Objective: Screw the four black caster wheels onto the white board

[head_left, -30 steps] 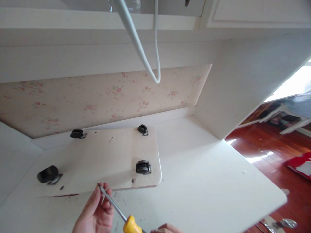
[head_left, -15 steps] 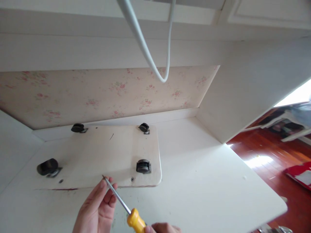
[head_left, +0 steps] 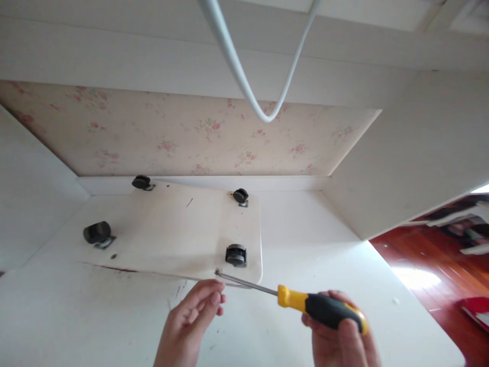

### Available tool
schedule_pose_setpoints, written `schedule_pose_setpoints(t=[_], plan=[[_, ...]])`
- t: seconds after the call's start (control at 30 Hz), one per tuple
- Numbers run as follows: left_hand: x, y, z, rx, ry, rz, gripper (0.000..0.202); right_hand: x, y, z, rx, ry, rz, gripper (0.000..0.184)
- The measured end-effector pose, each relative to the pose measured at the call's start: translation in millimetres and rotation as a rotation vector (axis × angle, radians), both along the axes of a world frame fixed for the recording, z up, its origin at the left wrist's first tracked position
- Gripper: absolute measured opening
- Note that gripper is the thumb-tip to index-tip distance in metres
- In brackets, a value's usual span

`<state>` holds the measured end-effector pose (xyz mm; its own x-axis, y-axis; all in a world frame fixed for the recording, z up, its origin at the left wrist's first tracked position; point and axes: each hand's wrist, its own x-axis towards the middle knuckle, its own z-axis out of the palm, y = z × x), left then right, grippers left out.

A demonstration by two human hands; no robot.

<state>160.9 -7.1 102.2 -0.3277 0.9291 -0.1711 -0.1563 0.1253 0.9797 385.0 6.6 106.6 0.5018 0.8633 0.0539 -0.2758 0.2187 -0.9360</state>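
Observation:
A white board (head_left: 187, 229) with rounded corners lies on the white surface, its several black casters (head_left: 236, 255) facing up. My right hand (head_left: 344, 331) grips the yellow-and-black handle of a screwdriver (head_left: 298, 298). The shaft points left, and its tip appears at the small dark hole or fitting (head_left: 217, 272) near the board's front edge, beside the front right caster. Just below that tip, my left hand (head_left: 196, 316) has thumb and fingers pinched together. Whether anything small sits between them is hidden.
A white cable (head_left: 263, 114) hangs in a loop above the board. Floral wallpaper (head_left: 214, 137) covers the back, with white panels (head_left: 367, 153) at the sides. Beyond the surface's right edge are a reddish wooden floor (head_left: 412, 295) and a red item (head_left: 476, 311).
The screwdriver has swung from pointing up-left to nearly level, its tip now at the hole by the front right caster. My left hand has come away from the shaft's tip. The view has shifted.

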Motion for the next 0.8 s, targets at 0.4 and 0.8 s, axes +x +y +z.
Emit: schedule_pose_setpoints(t=[0.4,0.8], plan=[[7.0,9.3,-30.0,0.741,1.257,-0.236,0.025,27.8,107.7,42.1,0.093,-0.293,-0.237,0.03],[-6.2,17.7,-49.7,0.824,1.372,-0.211,0.028,-2.9,148.3,49.2,0.029,-0.554,0.172,0.03]])
